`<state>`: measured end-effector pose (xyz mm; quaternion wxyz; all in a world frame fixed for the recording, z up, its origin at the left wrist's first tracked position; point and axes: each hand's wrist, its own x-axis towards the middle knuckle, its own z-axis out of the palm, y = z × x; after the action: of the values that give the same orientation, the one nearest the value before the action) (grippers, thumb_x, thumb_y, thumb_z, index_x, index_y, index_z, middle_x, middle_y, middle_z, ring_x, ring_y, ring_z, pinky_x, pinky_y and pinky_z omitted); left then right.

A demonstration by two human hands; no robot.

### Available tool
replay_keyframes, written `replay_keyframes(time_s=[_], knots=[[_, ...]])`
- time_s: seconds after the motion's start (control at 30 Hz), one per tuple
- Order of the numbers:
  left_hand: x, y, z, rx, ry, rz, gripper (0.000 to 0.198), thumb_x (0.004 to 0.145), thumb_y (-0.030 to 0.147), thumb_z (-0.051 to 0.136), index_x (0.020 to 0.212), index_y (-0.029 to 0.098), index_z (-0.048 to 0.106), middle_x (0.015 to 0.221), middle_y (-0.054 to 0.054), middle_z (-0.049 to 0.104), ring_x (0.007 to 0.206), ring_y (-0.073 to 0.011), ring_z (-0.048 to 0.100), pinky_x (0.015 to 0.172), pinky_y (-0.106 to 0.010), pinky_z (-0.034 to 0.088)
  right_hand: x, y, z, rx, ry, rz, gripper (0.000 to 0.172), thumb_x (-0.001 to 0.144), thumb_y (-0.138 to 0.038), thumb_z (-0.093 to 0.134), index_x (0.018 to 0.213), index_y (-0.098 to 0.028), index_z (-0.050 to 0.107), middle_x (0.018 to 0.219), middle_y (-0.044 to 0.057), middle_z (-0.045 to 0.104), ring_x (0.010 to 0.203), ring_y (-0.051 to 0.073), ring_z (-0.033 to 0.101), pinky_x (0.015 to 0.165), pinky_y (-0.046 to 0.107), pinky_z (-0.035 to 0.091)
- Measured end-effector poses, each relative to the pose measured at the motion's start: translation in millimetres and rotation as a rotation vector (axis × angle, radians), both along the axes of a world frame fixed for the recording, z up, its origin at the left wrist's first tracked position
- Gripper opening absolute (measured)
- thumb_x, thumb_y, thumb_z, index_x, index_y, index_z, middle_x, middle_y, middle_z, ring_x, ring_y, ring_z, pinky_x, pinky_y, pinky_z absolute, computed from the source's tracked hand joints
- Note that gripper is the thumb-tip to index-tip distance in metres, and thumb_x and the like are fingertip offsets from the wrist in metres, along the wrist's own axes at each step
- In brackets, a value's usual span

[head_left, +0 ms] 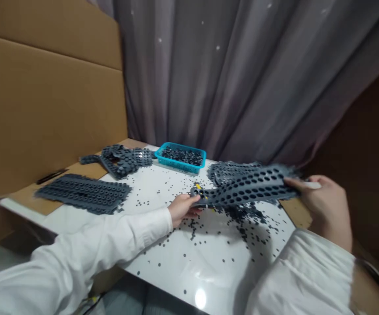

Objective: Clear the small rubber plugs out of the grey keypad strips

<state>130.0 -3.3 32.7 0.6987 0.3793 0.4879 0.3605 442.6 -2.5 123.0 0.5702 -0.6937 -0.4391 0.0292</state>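
A long grey perforated rubber sheet (242, 190), with rows of round holes, is stretched between my two hands above the white table. My left hand (184, 207) pinches its narrow left end between thumb and fingers. At the other end my right hand (324, 201) is closed on the sheet, and a white piece shows by its fingers; I cannot make out what it is. The sheet twists slightly along its length. Beneath it lies a pile of small black bits (247, 214), partly hidden by the sheet and its shadow. Further grey perforated sheets (229, 170) lie just behind it.
A blue plastic basket (198, 168) full of small black pieces stands at the back. On the left lie a flat grey studded sheet (82, 192) and a heap of similar sheets (124, 159). Black dots litter the white tabletop (173, 267). Cardboard (51, 87) walls the left side.
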Motion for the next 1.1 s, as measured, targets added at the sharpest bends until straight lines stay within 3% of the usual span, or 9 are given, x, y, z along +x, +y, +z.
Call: replay_keyframes(time_s=[0.07,0.1,0.2,0.4,0.63,0.77,0.9,1.0,1.1], knots=[[-12.1,0.5,0.2,0.01,0.019,-0.002,0.034,0.091,0.034,0.056,0.119,0.016,0.054,0.119,-0.009,0.057,0.1,-0.0213,0.06,0.084,-0.042,0.052,-6.0,4.2,-1.0,-0.309,-0.021,0.026,0.044,0.049,-0.048,0.077,0.049,-0.027,0.038,0.047,0.0,0.039,0.043,0.016,0.033,0.045,0.036,0.025],[-18.9,0.4,0.6,0.019,0.027,-0.001,0.034,0.091,0.034,0.056,0.119,0.016,0.054,0.119,-0.009,0.057,0.1,-0.0213,0.06,0.084,-0.042,0.052,-12.5,4.0,1.1,-0.331,-0.019,0.098,0.045,0.049,-0.049,0.077,0.049,-0.027,0.037,0.047,0.001,0.038,0.043,0.016,0.033,0.045,0.037,0.024],[-45.6,0.5,3.5,0.071,0.035,0.019,0.034,0.091,0.034,0.056,0.119,0.016,0.054,0.118,-0.009,0.058,0.099,-0.021,0.06,0.083,-0.042,0.053,-42.1,-4.0,15.1,-0.065,-0.032,0.146,0.044,0.051,-0.054,0.075,0.055,-0.029,0.039,0.053,-0.001,0.034,0.043,0.015,0.029,0.043,0.035,0.022],[-150.2,13.0,23.2,0.296,0.085,0.199,0.028,0.08,0.039,0.067,0.09,0.012,0.064,0.087,-0.007,0.068,0.076,-0.0164,0.064,0.072,-0.031,0.051,-120.7,5.0,25.4,-0.042,0.143,0.518,0.052,0.044,-0.048,0.082,0.064,-0.026,0.039,0.055,-0.006,0.033,0.043,0.01,0.028,0.041,0.027,0.024],[-330.6,45.0,69.8,0.668,0.453,0.479,0.028,0.06,0.032,0.075,0.082,0.018,0.067,0.092,-0.006,0.071,0.096,-0.0229,0.06,0.083,-0.03,0.046,-273.1,63.9,-28.2,-0.028,0.175,0.954,0.043,0.063,-0.041,0.07,0.068,-0.024,0.031,0.058,-0.009,0.038,0.052,0.01,0.04,0.049,0.021,0.032],[-404.3,34.3,69.3,0.767,0.78,0.417,0.008,0.069,0.019,0.061,0.063,0.017,0.066,0.087,-0.001,0.072,0.098,-0.0202,0.056,0.094,-0.033,0.038,-342.7,68.1,-79.0,-0.186,0.138,1.192,0.03,0.069,-0.034,0.06,0.067,-0.024,0.032,0.063,-0.004,0.055,0.061,0.016,0.057,0.055,0.026,0.044],[-437.1,15.6,47.6,0.766,1.095,0.259,0.018,0.07,0.015,0.056,0.057,0.019,0.067,0.075,0.0,0.072,0.088,-0.0228,0.058,0.095,-0.041,0.037,-353.7,66.8,-110.8,-0.317,0.047,1.311,0.023,0.067,-0.023,0.06,0.065,-0.023,0.037,0.071,0.002,0.067,0.078,0.023,0.068,0.067,0.033,0.052],[-436.7,22.4,39.4,0.799,1.272,0.176,0.014,0.075,0.018,0.057,0.072,0.02,0.071,0.096,-0.003,0.071,0.105,-0.0274,0.054,0.1,-0.041,0.035,-346.6,79.0,-108.7,-0.321,-0.016,1.262,0.022,0.065,-0.016,0.057,0.067,-0.023,0.036,0.086,0.005,0.071,0.093,0.027,0.066,0.077,0.038,0.05],[-419.8,53.0,39.8,0.808,1.395,0.035,0.014,0.084,0.026,0.06,0.094,0.02,0.067,0.115,-0.006,0.063,0.113,-0.025,0.052,0.101,-0.043,0.038,-356.1,90.7,-98.3,-0.308,-0.05,1.223,0.023,0.065,-0.014,0.055,0.07,-0.024,0.035,0.095,0.007,0.071,0.101,0.028,0.063,0.079,0.039,0.049]])
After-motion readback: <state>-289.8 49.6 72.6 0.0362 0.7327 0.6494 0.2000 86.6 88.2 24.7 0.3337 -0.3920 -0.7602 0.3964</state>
